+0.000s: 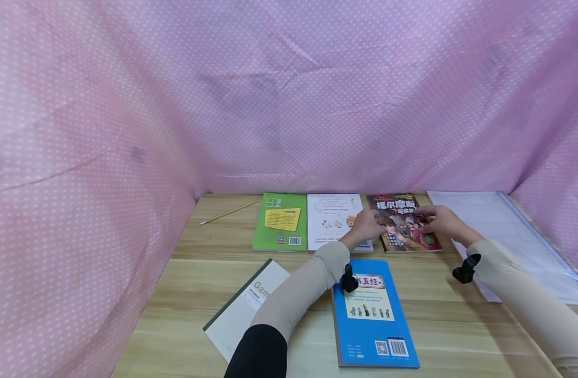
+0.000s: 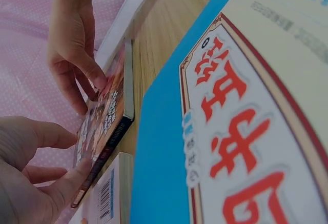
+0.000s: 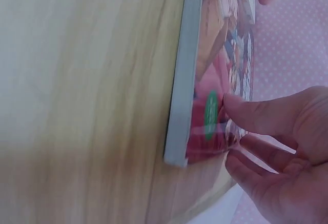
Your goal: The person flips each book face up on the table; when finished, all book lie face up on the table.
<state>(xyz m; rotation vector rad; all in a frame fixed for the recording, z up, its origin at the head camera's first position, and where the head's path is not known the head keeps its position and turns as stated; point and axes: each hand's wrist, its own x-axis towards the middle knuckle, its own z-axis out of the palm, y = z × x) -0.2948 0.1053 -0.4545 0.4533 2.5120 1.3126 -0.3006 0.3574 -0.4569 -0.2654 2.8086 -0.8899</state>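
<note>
A dark-covered comic-style book (image 1: 398, 231) with Chinese lettering lies flat at the back right of the table. At its spine side is my left hand (image 1: 366, 228); in the left wrist view the thumb (image 2: 82, 175) touches the cover near the spine, with the fingers spread apart. At the opposite edge my right hand (image 1: 442, 223) holds the book lightly, thumb (image 3: 251, 114) on the cover and fingertips by the side edge. Left of it lie a white book (image 1: 333, 218), partly behind my left hand, and a green book (image 1: 270, 233).
A blue book (image 1: 376, 346) lies in front, partly under my left forearm. A white notebook (image 1: 241, 310) lies slanted at front left, a pencil (image 1: 228, 213) at back left. A pale translucent sheet (image 1: 501, 231) covers the right side. Pink dotted cloth (image 1: 289, 131) hangs behind.
</note>
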